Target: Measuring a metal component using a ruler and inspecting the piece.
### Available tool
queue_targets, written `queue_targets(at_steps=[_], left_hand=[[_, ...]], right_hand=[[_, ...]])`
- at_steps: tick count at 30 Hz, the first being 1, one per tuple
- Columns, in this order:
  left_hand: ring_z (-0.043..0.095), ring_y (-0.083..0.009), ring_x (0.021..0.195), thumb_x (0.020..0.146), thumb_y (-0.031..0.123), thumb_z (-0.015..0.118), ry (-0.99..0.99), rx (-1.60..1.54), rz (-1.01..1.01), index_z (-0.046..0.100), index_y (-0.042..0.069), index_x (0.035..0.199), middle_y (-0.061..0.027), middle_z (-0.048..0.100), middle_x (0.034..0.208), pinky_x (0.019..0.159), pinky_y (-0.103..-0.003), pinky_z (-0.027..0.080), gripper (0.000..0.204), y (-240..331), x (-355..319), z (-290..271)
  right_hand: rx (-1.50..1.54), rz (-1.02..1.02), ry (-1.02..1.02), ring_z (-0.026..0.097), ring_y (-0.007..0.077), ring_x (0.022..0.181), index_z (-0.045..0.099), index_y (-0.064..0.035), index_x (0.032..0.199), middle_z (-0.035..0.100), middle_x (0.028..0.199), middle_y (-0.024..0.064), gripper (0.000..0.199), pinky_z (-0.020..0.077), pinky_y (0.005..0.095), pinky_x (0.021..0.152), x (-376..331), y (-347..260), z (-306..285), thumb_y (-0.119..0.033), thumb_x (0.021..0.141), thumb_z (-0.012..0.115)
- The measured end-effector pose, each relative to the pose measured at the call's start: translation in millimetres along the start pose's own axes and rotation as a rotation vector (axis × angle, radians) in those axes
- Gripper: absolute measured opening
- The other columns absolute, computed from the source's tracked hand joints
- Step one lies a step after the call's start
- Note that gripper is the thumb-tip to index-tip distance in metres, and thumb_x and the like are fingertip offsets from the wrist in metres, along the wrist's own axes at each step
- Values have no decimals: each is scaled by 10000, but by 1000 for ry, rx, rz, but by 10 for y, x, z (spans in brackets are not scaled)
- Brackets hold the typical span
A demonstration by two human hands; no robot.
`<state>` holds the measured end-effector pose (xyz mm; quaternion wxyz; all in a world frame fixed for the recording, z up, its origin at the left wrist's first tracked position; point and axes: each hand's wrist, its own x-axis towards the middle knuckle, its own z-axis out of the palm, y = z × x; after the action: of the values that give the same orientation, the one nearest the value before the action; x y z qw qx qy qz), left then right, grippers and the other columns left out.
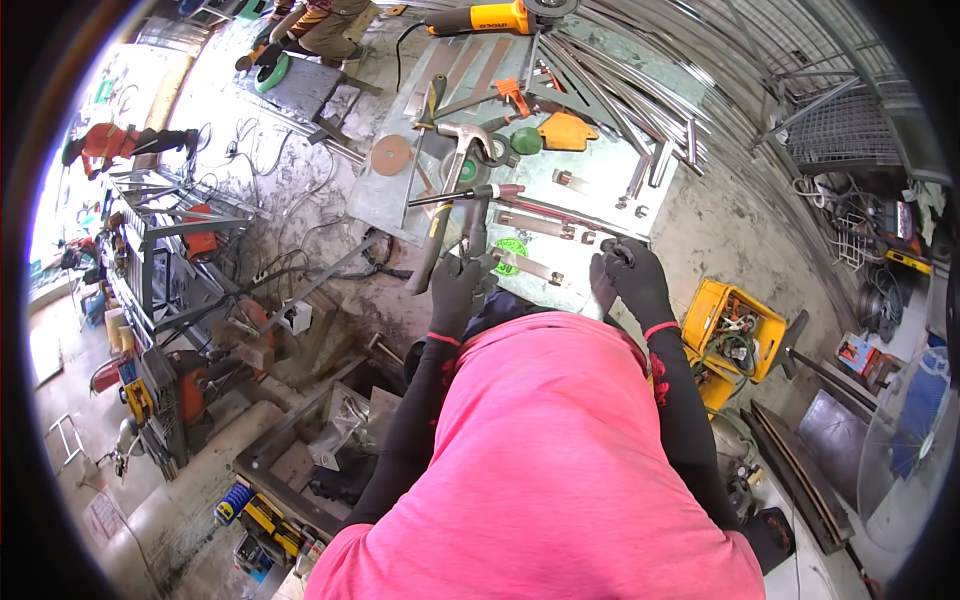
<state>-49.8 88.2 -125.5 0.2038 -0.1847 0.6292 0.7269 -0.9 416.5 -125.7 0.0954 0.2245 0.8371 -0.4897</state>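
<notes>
My left hand [460, 290], in a dark glove, is closed at the near edge of the worktable [385, 205]; what lies in its fingers is hidden. Just beyond it are a dark cylindrical tool body [475, 220] and a claw hammer [463, 150] with a yellow and black handle. My right hand [640, 285], gloved too, is curled at the table's right edge around something too small to make out. Between the hands lie short metal tube pieces [532, 223] and a green round label [510, 257]. A slim torch-like tool [470, 195] rests crosswise above, its reddish end to the right.
An orange angle grinder [490, 17], an orange clamp [513, 97], a yellow-orange welding magnet [567, 132] and long metal tubes [640, 80] occupy the far side. Right of me stands a yellow crate [770, 345] of cables. A worker in orange [110, 145] is far left, beyond a metal frame [150, 250].
</notes>
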Motion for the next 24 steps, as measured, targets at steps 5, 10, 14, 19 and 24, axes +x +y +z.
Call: queue_targets(at_steps=[5,10,14,19,24], left_hand=[[714,-137,776,1006,168,691,-12,143,53,688,-11,1112,-74,754,953,672,-304,585,209,-299,85,-178],[683,-123,728,943,307,816,81,228,45,657,-17,980,-53,719,809,651,-336,537,363,-180,71,-100],[666,-102,724,947,278,812,40,126,47,691,-18,1043,-39,703,826,646,-308,523,334,-135,57,-104],[657,-93,706,949,283,810,19,52,37,704,1,1061,-20,692,820,641,-299,521,322,-12,-24,-50],[657,-93,691,960,336,802,-5,321,55,705,34,1067,-21,674,800,599,-315,519,335,21,-7,-112]], right_hand=[[-39,51,-32,723,382,922,756,-51,1142,749,997,213,307,560,439,821,6,-154,-31,-276,936,718],[33,-66,-72,646,167,739,709,15,992,699,811,111,208,529,358,716,25,-145,-18,-192,992,699],[94,39,-86,674,186,783,722,15,1046,735,878,118,233,536,362,744,93,74,59,-215,1012,704],[41,-9,-87,690,198,843,719,12,1066,754,960,123,172,550,359,796,150,99,61,-128,970,695],[37,-63,-176,623,160,778,689,7,989,685,862,73,115,519,348,708,161,32,-4,-92,944,656]])
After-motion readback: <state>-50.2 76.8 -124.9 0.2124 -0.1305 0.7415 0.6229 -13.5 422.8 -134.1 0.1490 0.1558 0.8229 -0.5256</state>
